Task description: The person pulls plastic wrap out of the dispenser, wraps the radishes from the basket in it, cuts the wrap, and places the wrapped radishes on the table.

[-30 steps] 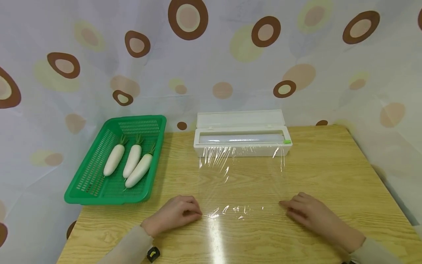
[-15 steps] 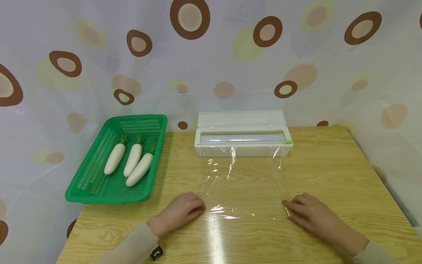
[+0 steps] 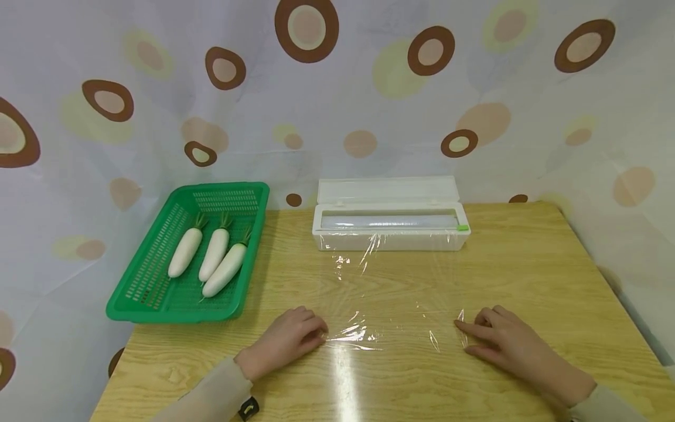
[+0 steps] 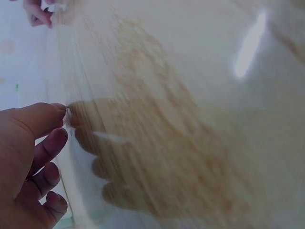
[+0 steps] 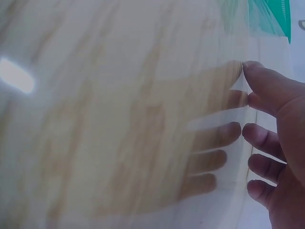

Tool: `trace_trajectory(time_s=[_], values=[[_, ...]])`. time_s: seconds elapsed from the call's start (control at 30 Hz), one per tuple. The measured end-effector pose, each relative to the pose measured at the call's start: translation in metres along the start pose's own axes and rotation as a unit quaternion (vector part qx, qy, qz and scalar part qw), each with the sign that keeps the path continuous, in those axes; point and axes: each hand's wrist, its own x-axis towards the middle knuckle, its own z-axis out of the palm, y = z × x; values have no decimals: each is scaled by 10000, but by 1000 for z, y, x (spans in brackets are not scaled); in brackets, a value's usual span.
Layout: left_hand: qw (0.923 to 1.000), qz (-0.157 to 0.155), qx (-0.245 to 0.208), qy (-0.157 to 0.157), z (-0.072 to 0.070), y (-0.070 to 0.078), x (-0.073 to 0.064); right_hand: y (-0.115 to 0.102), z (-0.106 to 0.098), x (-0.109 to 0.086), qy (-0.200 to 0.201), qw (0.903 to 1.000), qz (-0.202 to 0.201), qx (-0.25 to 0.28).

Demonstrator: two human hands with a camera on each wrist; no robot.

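Patterned sheeting [image 3: 360, 94] is hanging behind the wooden desk [image 3: 295, 387], where a white box [image 3: 391, 206] is standing with its lid [image 3: 388, 190] up, probably so its roll [image 3: 390, 221] can unwind freely. Clear film [image 3: 390, 299] is stretching from the box toward the person. The left hand [image 3: 287, 340] and right hand [image 3: 514, 351] are pinching its near corners between thumb and fingers, apparently to spread it flat. Three white radishes [image 3: 215, 255] are lying in a green basket [image 3: 174, 315] at the left, likely leaving the film room.
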Motion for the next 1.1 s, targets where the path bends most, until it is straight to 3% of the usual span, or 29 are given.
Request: trace_trajectory(time_s=[0.13, 0.23, 0.43, 0.53, 0.67, 0.8, 0.93, 1.1], values=[[10000, 29, -19, 56, -5, 3, 2, 2, 0, 1, 43, 10000, -33, -31], [9995, -45, -271, 140, -18, 7, 5, 2, 1, 2, 33, 10000, -20, -67], [9912, 9, -1127, 699, -65, 1, 21, 1, 2, 2, 11, 9999, -7, -139], [9844, -444, -1511, 782, -97, -12, 32, 1, 2, 0, 29, 9999, 1, -139], [9721, -1459, -1755, 544, -138, -37, 45, 1, 3, -3, 80, 9999, 17, -144], [9622, -2138, -1641, 397, -167, -72, 50, 2, 3, -4, 88, 9999, -20, -128], [9536, -2681, -1307, 406, -184, -115, 45, 3, 3, -4, 75, 9999, -49, -95], [9368, -3346, -854, 558, -189, -161, 25, 3, 3, -4, 82, 9999, -82, -37]])
